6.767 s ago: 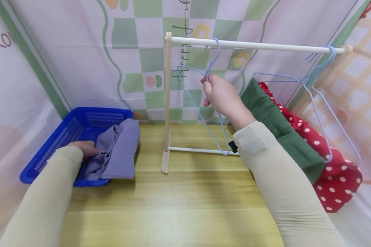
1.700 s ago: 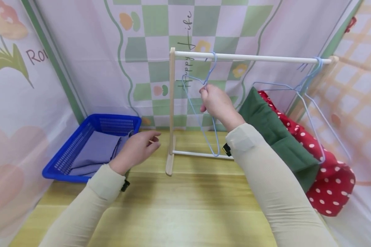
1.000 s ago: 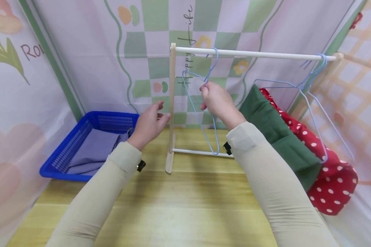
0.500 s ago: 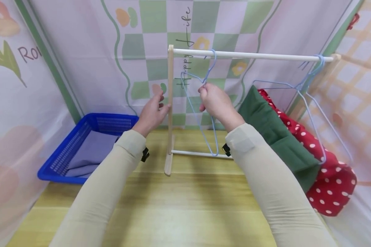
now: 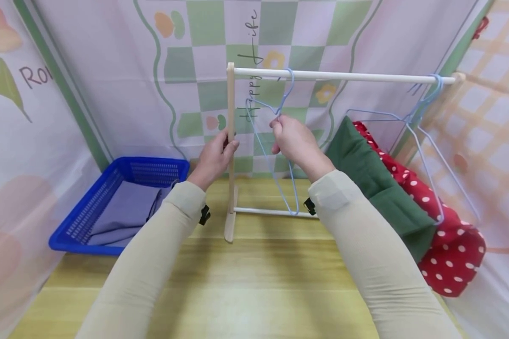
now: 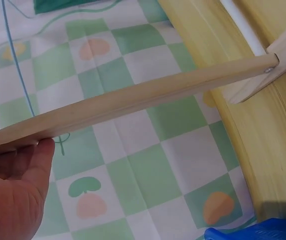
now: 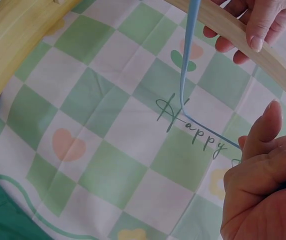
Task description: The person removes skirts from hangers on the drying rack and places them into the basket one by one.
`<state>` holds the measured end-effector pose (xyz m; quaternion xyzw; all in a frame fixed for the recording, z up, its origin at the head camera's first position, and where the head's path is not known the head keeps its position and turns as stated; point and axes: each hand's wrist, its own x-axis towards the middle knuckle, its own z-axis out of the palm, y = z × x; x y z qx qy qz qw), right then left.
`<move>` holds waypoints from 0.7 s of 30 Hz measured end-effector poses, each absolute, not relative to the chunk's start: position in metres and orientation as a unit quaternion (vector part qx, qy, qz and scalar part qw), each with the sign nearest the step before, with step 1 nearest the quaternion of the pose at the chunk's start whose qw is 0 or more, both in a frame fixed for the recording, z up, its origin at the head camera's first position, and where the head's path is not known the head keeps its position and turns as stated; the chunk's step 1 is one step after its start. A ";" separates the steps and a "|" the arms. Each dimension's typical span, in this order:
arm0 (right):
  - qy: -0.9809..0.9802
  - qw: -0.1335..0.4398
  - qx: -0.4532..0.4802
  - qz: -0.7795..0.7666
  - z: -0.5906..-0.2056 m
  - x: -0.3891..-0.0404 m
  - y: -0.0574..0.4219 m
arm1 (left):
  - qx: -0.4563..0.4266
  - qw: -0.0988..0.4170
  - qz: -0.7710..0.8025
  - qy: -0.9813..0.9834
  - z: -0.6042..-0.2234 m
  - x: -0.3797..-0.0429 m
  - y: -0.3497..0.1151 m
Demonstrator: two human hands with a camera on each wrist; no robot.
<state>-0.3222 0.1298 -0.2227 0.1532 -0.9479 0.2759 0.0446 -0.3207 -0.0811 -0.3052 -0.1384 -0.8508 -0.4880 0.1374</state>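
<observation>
My right hand (image 5: 298, 141) pinches the neck of a blue wire hanger (image 5: 284, 98), just under its hook. That hook hangs over the white top rail (image 5: 343, 75) of a small clothes rack. My left hand (image 5: 215, 157) holds the rack's left wooden post (image 5: 231, 108), with thumb and fingers on either side of it in the right wrist view. In the left wrist view, the fingertips are partly hidden behind the post (image 6: 133, 97). A folded lavender cloth garment (image 5: 125, 207) lies in the blue plastic basket (image 5: 78, 247), partly hidden by my left sleeve.
On the rack's right end hang a green garment (image 5: 377, 183) and a red polka-dot garment (image 5: 458, 254), with more blue hangers (image 5: 424, 101). Below runs a white lower bar (image 5: 267, 212). A wooden table (image 5: 246, 292) bears everything, with a printed curtain (image 5: 182, 28) behind.
My left hand has left the lavender garment, which now lies further inside the basket, and moved right and up to the rack's left post. My right hand stays at the hanger's neck.
</observation>
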 end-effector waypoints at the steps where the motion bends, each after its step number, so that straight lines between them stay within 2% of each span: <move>1: -0.948 0.044 0.154 0.275 -0.223 -0.322 0.129 | -0.139 0.138 -0.487 -0.851 -0.306 -0.320 -0.082; 21: -0.943 0.050 0.169 0.283 -0.224 -0.310 0.127 | -0.142 0.158 -0.456 -0.864 -0.308 -0.299 -0.085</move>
